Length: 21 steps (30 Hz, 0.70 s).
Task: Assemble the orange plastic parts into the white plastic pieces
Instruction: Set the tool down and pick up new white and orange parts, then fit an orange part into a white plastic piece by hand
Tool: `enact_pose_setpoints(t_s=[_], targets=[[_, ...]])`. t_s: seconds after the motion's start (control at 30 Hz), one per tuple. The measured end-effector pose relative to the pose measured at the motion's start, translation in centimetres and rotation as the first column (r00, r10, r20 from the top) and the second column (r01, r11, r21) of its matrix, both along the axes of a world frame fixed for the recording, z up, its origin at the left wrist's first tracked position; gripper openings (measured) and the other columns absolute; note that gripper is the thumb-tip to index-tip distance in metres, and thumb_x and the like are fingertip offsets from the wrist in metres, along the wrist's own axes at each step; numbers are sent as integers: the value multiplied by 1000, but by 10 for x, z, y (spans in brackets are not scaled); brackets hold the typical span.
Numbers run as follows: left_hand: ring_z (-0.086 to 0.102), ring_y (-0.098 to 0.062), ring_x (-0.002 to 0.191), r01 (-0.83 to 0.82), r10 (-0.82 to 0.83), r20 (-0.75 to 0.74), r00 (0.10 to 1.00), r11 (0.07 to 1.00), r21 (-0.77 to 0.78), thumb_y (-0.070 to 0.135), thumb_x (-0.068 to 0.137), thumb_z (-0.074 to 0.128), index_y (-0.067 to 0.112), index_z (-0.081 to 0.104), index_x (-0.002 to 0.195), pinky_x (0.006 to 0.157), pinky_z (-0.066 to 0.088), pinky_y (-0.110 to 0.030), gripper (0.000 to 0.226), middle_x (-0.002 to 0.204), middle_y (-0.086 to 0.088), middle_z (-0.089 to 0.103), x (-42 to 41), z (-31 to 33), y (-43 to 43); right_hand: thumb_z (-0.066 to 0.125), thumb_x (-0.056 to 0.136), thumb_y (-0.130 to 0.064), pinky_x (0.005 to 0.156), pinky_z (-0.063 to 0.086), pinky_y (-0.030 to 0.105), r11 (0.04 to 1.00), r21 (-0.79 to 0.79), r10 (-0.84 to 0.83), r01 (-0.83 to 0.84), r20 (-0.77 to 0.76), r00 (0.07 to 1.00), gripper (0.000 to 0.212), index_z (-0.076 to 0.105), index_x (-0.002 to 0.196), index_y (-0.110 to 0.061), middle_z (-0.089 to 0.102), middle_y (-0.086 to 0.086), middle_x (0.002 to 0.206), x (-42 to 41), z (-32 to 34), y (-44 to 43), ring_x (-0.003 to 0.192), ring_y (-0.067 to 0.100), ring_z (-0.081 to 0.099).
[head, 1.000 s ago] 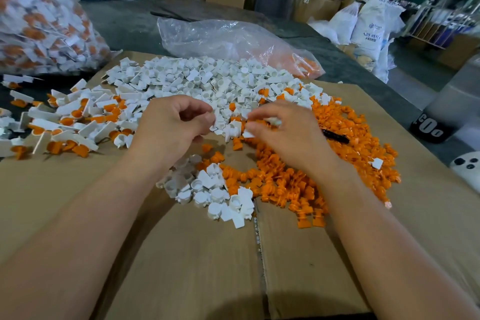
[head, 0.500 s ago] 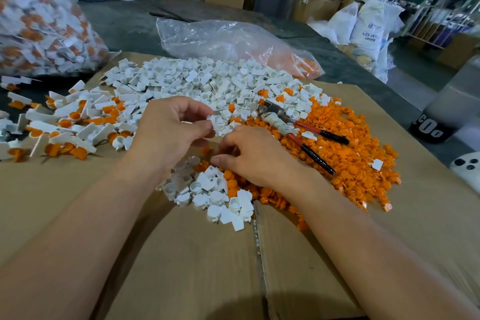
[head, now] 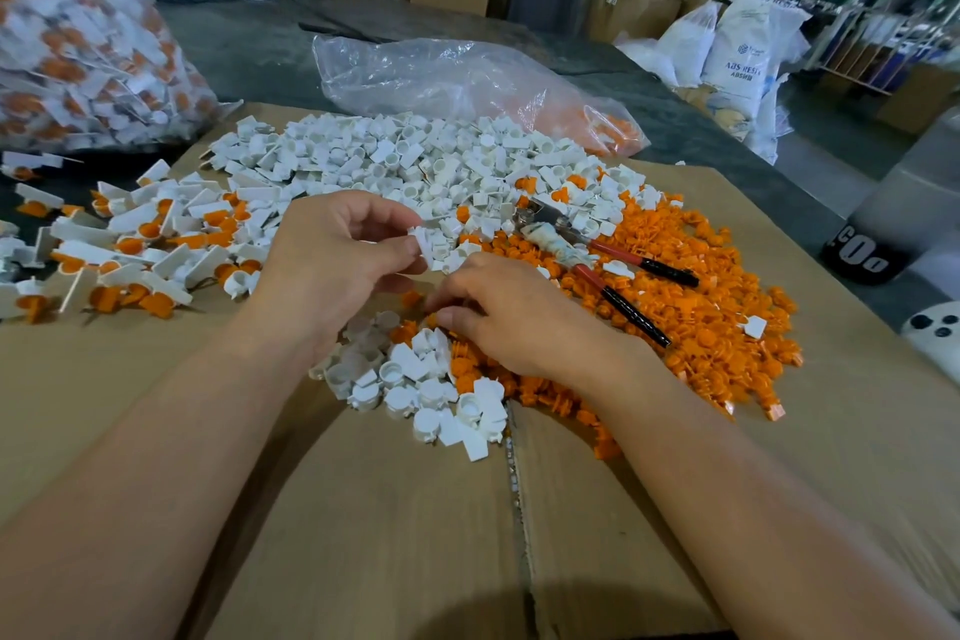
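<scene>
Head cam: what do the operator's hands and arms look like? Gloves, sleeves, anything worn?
Nothing worn that shows. The left hand and right hand are bare, no gloves or rings visible. The left forearm and right forearm are bare to the frame edge: no sleeves, watch or wristband in view.

Moderately bright, even indoor light from overhead. The left hand point(head: 332, 270) casts a soft shadow on small white plastic pieces point(head: 363, 359) beneath it. Pale glare streaks the crumpled clear plastic bag point(head: 441, 73) at far centre. Wide-angle distortion bends the edges; the far right background looks blurred.
</scene>
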<state>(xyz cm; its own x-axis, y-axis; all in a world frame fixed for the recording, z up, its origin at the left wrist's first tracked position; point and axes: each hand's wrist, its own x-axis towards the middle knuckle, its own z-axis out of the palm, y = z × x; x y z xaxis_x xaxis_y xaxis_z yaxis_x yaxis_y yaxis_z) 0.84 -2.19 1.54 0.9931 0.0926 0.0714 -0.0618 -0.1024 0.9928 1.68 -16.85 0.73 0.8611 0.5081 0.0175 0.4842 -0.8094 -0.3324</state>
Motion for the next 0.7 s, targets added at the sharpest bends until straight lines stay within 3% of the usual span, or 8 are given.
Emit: enact_pose_setpoints(t_s=[0.13,0.23,0.27,0.33,0.4,0.53,0.7], targets=[[62,-2,47,6,-6,-9,1000,1000,-18,-6,82,62,12,66,83,41,44,-11,18,74,-9,68,0,0,1,49,94,-25,72,33,25,999,52,-11,11,-6,1000,18,58,105,-15,44,-6,91,-1,-3,-2,87,10,43],[65,-7,53,43,-49,-54,997,993,-106,-7,81,62,12,66,80,47,53,-18,19,66,-5,69,2,-1,2,49,94,-20,66,39,18,967,244,-73,74,-16,997,9,54,99,-15,51,-8,82,-1,-1,-7,77,9,51],[66,-8,55,62,-72,-75,995,990,-131,-6,80,63,11,66,79,51,55,-20,18,63,-3,69,2,-1,3,51,93,-18,66,41,16,930,354,-95,100,-30,995,3,54,95,-18,54,-8,81,-1,2,-10,75,8,54],[68,-12,59,109,-127,-102,987,980,-164,-4,78,64,10,66,78,53,56,-21,15,63,-2,70,3,-2,3,54,91,-10,68,49,18,803,582,-103,128,-76,992,16,53,86,-25,58,-8,78,-2,6,-15,71,5,60],[67,-15,60,159,-180,-102,978,970,-185,-5,75,64,8,66,78,55,56,-22,13,64,-4,70,2,-2,2,54,89,-1,70,53,18,707,699,-71,111,-85,994,28,56,85,-29,60,-10,78,-4,9,-18,70,-1,61],[67,-17,61,208,-229,-75,970,952,-224,4,59,66,6,66,78,56,57,-22,20,65,-5,69,1,-2,1,52,88,7,70,50,13,649,756,-49,83,-67,997,34,60,87,-27,63,-7,86,-5,10,-17,74,-1,63],[68,-15,62,216,-244,-64,968,933,-287,5,57,65,7,66,81,55,55,-20,23,65,-4,69,2,-1,1,54,86,7,77,54,23,634,768,-59,92,-70,996,33,59,86,-25,62,-6,84,-4,8,-15,77,5,63]])
